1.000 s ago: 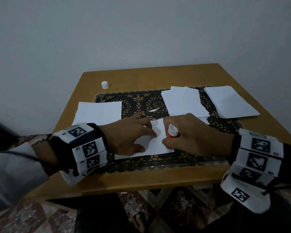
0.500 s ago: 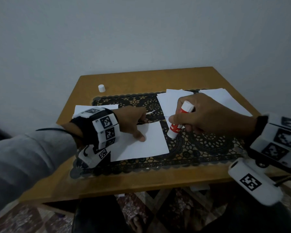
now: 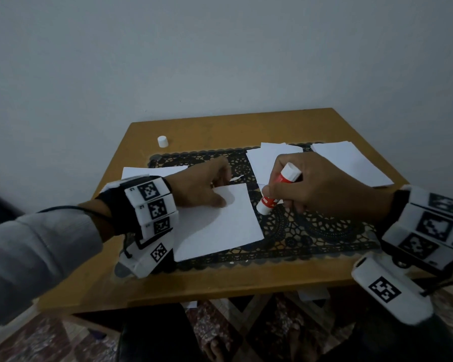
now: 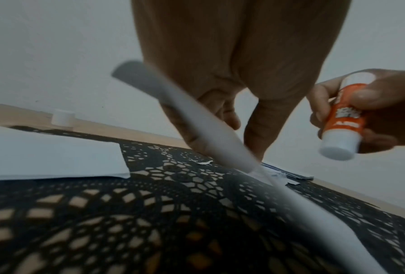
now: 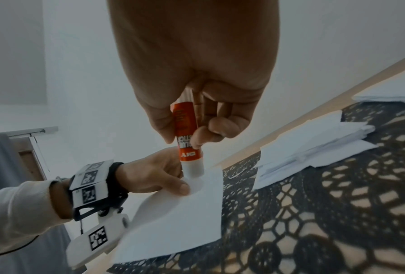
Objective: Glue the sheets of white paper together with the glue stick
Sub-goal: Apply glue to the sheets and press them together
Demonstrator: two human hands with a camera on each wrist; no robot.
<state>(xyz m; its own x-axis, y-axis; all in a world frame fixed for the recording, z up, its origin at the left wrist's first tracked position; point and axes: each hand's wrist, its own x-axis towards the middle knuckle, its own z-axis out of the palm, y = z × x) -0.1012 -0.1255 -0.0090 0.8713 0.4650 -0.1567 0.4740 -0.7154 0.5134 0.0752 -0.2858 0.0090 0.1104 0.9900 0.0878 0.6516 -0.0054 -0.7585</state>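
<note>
A white sheet point(image 3: 220, 223) lies on the black lace mat point(image 3: 311, 231), with its far left part raised. My left hand point(image 3: 220, 190) pinches it there, thumb on top; the right wrist view shows this sheet point(image 5: 185, 213) curving up into the left hand point(image 5: 159, 178). My right hand point(image 3: 280, 198) grips the red and white glue stick point(image 3: 277, 189), tilted, its lower end just off the sheet's far right corner. The left wrist view shows the glue stick point(image 4: 342, 118) held above the mat, beside the lifted sheet point(image 4: 197, 120).
The white glue cap point(image 3: 162, 141) stands at the far left of the wooden table point(image 3: 220, 280). Paper stacks lie at the left point(image 3: 154, 171), middle back point(image 3: 267, 158) and far right point(image 3: 351, 163). A small paper scrap point(image 3: 237, 177) lies on the mat.
One second ago the glue stick stood on the sheet between both hands. My right hand has since lifted it off to the right, and my left hand has raised the sheet's far edge.
</note>
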